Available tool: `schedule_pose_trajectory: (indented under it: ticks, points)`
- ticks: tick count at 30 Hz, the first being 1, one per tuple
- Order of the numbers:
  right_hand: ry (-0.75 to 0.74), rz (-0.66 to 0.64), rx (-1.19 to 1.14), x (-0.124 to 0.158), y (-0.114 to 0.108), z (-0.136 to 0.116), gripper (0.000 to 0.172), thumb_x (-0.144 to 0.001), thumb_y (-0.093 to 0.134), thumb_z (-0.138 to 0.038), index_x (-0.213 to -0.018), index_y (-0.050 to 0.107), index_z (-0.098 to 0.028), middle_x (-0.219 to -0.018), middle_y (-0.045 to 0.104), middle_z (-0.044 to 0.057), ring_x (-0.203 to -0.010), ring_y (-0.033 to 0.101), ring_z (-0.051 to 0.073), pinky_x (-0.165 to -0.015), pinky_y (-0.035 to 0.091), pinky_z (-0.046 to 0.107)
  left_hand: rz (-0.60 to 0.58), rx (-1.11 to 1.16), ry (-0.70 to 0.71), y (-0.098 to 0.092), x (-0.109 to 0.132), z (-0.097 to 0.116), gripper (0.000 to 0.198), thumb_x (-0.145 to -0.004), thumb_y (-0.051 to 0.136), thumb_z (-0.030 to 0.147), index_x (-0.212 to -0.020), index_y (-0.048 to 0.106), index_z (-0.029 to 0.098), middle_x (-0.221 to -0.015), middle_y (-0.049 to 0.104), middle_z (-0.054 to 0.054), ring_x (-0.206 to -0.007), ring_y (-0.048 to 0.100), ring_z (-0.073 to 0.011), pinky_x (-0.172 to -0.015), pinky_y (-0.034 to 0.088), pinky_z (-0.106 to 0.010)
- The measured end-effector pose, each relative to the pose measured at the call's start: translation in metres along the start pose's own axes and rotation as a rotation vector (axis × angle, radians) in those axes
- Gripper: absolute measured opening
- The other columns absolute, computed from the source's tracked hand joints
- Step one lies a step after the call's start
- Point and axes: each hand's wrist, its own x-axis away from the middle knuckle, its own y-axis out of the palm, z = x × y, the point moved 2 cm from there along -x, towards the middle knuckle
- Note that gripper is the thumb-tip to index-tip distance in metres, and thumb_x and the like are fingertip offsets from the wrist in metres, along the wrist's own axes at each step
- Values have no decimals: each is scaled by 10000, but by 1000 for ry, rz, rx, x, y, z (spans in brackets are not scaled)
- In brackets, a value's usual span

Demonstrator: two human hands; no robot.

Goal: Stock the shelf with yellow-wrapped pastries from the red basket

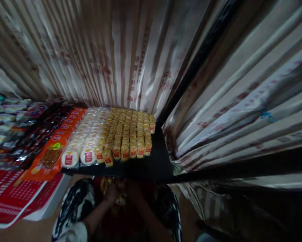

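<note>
Shelf edge (151,175) just above left hand (112,192), right hand (131,189) (dim; can't tell grip); bare strip rightward.

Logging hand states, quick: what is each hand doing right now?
Left hand: on the yellow packets below the shelf; grip too dark to tell.
Right hand: beside it, at the same packets; grip cannot be told.

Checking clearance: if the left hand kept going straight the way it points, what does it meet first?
Likely the yellow packets bunched between the left hand and right hand; beyond them, the black shelf edge. Dim picture, depth unclear.
</note>
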Motion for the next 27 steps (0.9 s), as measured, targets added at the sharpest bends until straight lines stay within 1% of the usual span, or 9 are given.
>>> schedule_pose_trajectory:
  ticks: [4, 8, 10, 13, 16, 18, 21, 23, 27]
  points:
    - [16, -38, 8, 19, -18, -7, 226, -803, 466, -115, -927, 649, -162, -932, 686, 84, -875, 627, 201, -778, 440, 275, -57, 68, 121, 3, 21, -4, 418, -650, 553, 31, -1035, 629, 175, -1190, 609, -67, -1129, 540, -182, -1003, 373, -260]
    - [-50, 59, -151, 44, -40, -18, 227, -777, 465, -119, -893, 649, -182, -886, 693, 56, -852, 630, 179, -783, 444, 259, -77, 205, 198, -1, 45, 9, 393, -669, 574, 112, -1050, 629, 186, -1155, 632, -55, -1111, 551, -193, -1000, 386, -273]
    - [-98, 156, -217, 56, -48, -22, 228, -779, 477, -146, -934, 641, -179, -950, 684, 67, -910, 618, 186, -835, 445, 279, -110, 260, 252, -7, 59, 22, 370, -705, 563, 173, -1070, 621, 173, -1151, 633, -68, -1096, 558, -203, -987, 401, -287]
    - [-143, 315, -325, 71, -58, -22, 296, -787, 506, -213, -1066, 600, -188, -1068, 655, 74, -1004, 594, 192, -914, 437, 315, -126, 297, 327, -19, 78, 48, 371, -738, 549, 232, -1098, 602, 158, -1135, 639, -78, -1048, 576, -213, -944, 430, -302]
    - [-119, 420, -441, 80, -68, -21, 363, -797, 514, -302, -1143, 557, -201, -1075, 656, 76, -987, 614, 198, -899, 470, 339, -104, 292, 355, -29, 92, 77, 347, -765, 542, 274, -1086, 593, 150, -1046, 669, -77, -947, 603, -208, -868, 461, -301]
    - [-97, 449, -512, 82, -76, -22, 383, -792, 523, -343, -1148, 547, -204, -1031, 672, 72, -946, 633, 198, -857, 501, 335, -108, 333, 365, -32, 95, 95, 332, -786, 527, 301, -1073, 578, 140, -1005, 676, -76, -894, 614, -195, -822, 474, -286]
    - [-116, 448, -624, 82, -86, -25, 379, -798, 515, -360, -1142, 530, -201, -1023, 674, 67, -930, 641, 186, -838, 518, 323, -143, 477, 445, -33, 95, 122, 311, -781, 544, 275, -1059, 544, 135, -1038, 661, -84, -937, 612, -182, -840, 468, -261]
    - [-133, 470, -690, 80, -92, -26, 358, -806, 499, -361, -1118, 533, -191, -1039, 667, 77, -928, 641, 182, -838, 521, 319, -166, 542, 465, -31, 93, 136, 289, -782, 543, 249, -1048, 531, 137, -1032, 661, -86, -935, 616, -173, -835, 472, -256]
    - [-122, 536, -805, 73, -103, -22, 333, -786, 518, -358, -1062, 569, -178, -1015, 672, 89, -909, 647, 188, -831, 526, 329, -154, 491, 413, -28, 87, 160, 244, -790, 516, 206, -1020, 538, 130, -985, 666, -78, -863, 621, -153, -737, 491, -226]
